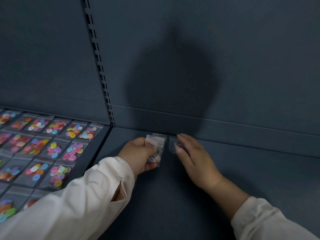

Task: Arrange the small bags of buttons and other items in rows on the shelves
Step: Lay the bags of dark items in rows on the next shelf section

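a small bunch of clear plastic bags [156, 149] is held in the left hand [138, 155]. the fingers and thumb are curled round the bunch. tiny pale things are seen inside, but what they are cannot be told. the bunch is held low over the dark blue-grey metal shelf [242, 170], near its back edge.

just to the right of that grip, one small clear plastic bag [172, 144] is laid flat on the shelf, close to the low back lip. the right hand [195, 158] is laid over it with the fingers straight and close together. the fingertips [183, 138] are pressed on the right part of the bag, and the bag is not pinched. a thin strip of shelf is seen between this bag and the held bunch.

both arms are covered by cream sleeves [78, 205].

well to the left of the left hand, a second shelf [101, 146] is filled with rows of clear bags of bright round buttons [55, 149]. pink, yellow, blue, orange and green buttons are seen. these bags are laid flat, side by side.

up and to the left of the grip, a dark slotted metal post [102, 75] is stood between the two shelves. behind both hands, a big dark shadow [173, 84] is thrown on the flat back wall [259, 58].
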The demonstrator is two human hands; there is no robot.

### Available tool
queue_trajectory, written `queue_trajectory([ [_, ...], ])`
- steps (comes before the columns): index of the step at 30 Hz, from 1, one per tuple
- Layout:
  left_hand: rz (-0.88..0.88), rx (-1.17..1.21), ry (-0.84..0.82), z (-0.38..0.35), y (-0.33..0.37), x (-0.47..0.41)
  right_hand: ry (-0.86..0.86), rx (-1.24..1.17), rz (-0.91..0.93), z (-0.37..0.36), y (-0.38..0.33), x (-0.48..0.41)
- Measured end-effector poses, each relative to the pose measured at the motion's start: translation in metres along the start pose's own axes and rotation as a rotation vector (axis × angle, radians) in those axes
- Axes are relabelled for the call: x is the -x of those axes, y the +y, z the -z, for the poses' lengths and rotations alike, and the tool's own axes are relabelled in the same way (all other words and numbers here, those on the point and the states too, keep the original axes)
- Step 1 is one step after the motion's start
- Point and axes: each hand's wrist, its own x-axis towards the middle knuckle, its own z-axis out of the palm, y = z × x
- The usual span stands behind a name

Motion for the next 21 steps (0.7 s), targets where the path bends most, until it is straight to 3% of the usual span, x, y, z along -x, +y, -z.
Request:
queue_trajectory([
  [2,-0.005,0.021,-0.023,-0.004,0.0,0.003,0.082,-0.251,-0.122,0.001,-0.012,-0.003],
  [5,-0.043,0.003,-0.059,-0.014,0.001,0.008,0.017,-0.592,-0.249,0.007,-0.031,-0.003],
  [11,-0.063,-0.124,-0.121,-0.035,0.003,0.014,0.107,-0.838,-0.458,0.02,-0.026,0.0],
  [14,-0.156,-0.386,-0.06,-0.035,-0.006,0.01,0.174,-0.807,-0.571,0.035,-0.01,-0.001],
  [18,-0.489,-1.0,-0.014,-0.032,-0.016,0.005,0.191,-0.563,-0.617,0.04,0.02,-0.007],
  [21,-0.634,-1.391,-0.024,-0.036,-0.018,0.002,0.16,-0.335,-0.575,0.04,0.032,-0.012],
])
